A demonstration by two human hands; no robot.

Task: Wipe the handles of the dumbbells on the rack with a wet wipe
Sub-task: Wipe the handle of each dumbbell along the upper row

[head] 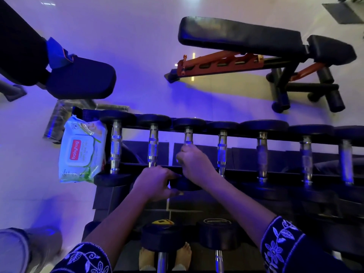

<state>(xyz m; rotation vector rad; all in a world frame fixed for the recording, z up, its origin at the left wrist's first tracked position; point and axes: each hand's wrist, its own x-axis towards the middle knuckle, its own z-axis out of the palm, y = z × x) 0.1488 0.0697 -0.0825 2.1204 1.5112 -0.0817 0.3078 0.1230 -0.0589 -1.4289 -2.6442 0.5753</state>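
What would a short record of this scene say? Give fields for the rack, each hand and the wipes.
Rack: seven dumbbells showing on top
Right hand: grips the third dumbbell's handle, counting from the left
Left hand: holds that dumbbell's near end
Pack of wipes: at the rack's left end
Bench: on the floor beyond the rack

Left hand (pixel 155 184) and right hand (pixel 195 164) bare, forearms uncovered up to the sleeves; left sleeve (pixel 84 261) dark, navy or black under the violet light, with pale embroidered vines, leaves and curls; right sleeve (pixel 281 247) same dark cloth, wide cuff, pale stitched flowers and leaves, pale line along the hem; left foot (pixel 146 257) and right foot (pixel 184 255) bare, toes showing; left thumbnail looks yellowish.
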